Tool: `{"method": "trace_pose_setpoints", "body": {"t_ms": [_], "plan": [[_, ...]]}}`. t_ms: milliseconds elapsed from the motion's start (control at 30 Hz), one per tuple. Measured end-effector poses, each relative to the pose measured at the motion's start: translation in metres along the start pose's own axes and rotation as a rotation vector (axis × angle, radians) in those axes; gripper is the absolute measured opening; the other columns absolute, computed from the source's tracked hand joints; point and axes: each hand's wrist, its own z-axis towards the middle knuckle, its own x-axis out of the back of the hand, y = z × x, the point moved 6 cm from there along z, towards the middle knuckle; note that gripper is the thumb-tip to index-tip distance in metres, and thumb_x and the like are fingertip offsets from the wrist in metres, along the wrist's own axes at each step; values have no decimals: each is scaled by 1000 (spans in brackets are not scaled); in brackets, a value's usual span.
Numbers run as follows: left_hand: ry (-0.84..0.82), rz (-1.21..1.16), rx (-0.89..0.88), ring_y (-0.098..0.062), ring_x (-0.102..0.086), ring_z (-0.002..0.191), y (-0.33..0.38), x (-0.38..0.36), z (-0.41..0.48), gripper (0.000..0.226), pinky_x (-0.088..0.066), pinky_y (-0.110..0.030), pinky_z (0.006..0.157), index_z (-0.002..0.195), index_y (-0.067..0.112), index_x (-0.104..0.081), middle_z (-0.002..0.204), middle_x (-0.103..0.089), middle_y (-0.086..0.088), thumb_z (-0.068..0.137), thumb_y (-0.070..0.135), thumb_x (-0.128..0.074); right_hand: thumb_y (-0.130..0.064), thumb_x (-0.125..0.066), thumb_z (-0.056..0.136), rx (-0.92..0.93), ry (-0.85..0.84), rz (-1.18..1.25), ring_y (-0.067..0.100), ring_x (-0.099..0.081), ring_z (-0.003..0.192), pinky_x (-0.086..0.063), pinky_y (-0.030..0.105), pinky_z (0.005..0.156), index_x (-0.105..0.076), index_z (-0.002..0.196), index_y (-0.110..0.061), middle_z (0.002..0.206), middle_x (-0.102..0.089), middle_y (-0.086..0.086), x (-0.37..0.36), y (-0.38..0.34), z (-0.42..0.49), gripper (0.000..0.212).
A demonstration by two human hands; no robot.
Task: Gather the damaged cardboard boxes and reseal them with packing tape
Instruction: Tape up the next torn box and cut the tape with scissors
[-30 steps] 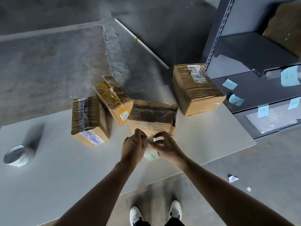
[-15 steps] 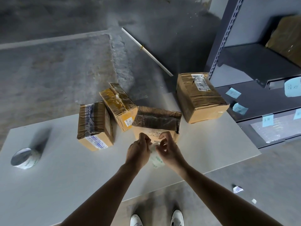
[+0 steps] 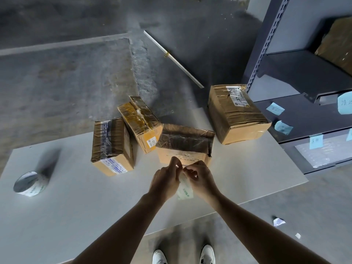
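A pale grey worktop [image 3: 76, 216] stands on a rough concrete floor [image 3: 66, 82], where a thin white rod [image 3: 177, 61] lies slanted beyond it. Dark metal shelving [image 3: 266, 44] rises at the right, carrying blue paper notes [image 3: 275, 109] and a brown box on the upper shelf [image 3: 337, 46]. Paper scraps [image 3: 279, 221] lie on the floor near the person's white shoes [image 3: 159, 257].

Four cardboard boxes sit along the far half of the worktop. The left box [image 3: 112, 145] has its long axis running away from the person, its labelled end facing them. The tilted box [image 3: 141, 122] just beside it is tipped up, its long axis running from far left to near right. The middle box [image 3: 184, 145] lies crosswise, long axis left to right, with a flap gaping at its right end. The right box [image 3: 236, 113] sits apart at the far right corner, long axis pointing away, its shipping label at the far end.

Just in front of the middle box, the left hand [image 3: 165, 180] and right hand [image 3: 202, 180] grasp a roll of tape [image 3: 184, 190] between them, fingers curled and fingertips meeting at its top. The roll is mostly hidden, so its facing cannot be told. A second roll [image 3: 30, 183] rests at the worktop's left edge, well apart.
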Motion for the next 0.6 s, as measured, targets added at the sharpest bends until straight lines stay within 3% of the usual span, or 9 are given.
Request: {"method": "trace_pose_setpoints", "body": {"t_ms": [67,167,233,300,367,433,500,600], "plan": [[0,-65,-10,-23,-70,97,0,-1,-1,34,-56,-28,73,131,26,-33,129,-66,-3,102,26,-50,-20,-66,94,-52,4,79,11,-65,88,-50,13,70,-77,98,-17,108,-69,3,2,1,1,12],[-61,-163,62,-22,-66,113,-3,-2,0,70,-56,-35,88,154,28,-11,141,-56,-1,100,27,-55,-15,-63,96,-92,-21,124,3,-62,82,-45,7,60,-76,100,-13,105,-71,-7,4,-2,0,15],[-100,-194,97,-23,-62,121,-7,-4,2,79,-54,-37,92,157,28,-3,146,-51,-2,99,27,-56,-15,-63,96,-101,-32,139,6,-64,84,-44,7,61,-76,102,-10,105,-72,-2,4,-1,0,16],[-116,-208,124,-24,-60,123,-12,-5,3,60,-55,-35,89,150,29,-24,144,-54,-4,100,25,-55,-15,-64,96,-108,-43,177,1,-64,81,-47,11,63,-77,101,-10,105,-74,0,4,0,-1,15],[-83,-211,129,-25,-61,121,-18,-6,2,30,-58,-30,82,128,24,-46,137,-60,-5,100,22,-55,-13,-64,95,-112,-64,227,5,-67,91,-53,19,73,-77,106,-10,112,-74,1,1,2,-1,17],[-54,-205,126,-27,-63,118,-24,-7,1,12,-57,-21,71,108,25,-49,130,-63,-6,100,19,-56,-13,-66,94,-148,-92,249,17,-65,111,-59,35,87,-71,120,-12,124,-68,3,-4,6,-1,27],[-40,-228,144,-28,-62,118,-30,-9,0,11,-55,-20,70,103,25,-47,129,-63,-6,100,18,-55,-16,-68,93,-179,-122,245,22,-64,113,-58,44,90,-64,131,-15,122,-67,5,-8,9,-3,38],[-24,-263,165,-26,-61,120,-39,-9,-1,10,-54,-22,77,108,20,-51,129,-63,-4,100,18,-55,-17,-69,92,-166,-155,260,16,-66,97,-61,37,82,-58,128,-17,104,-65,2,-10,7,-2,37]]}}
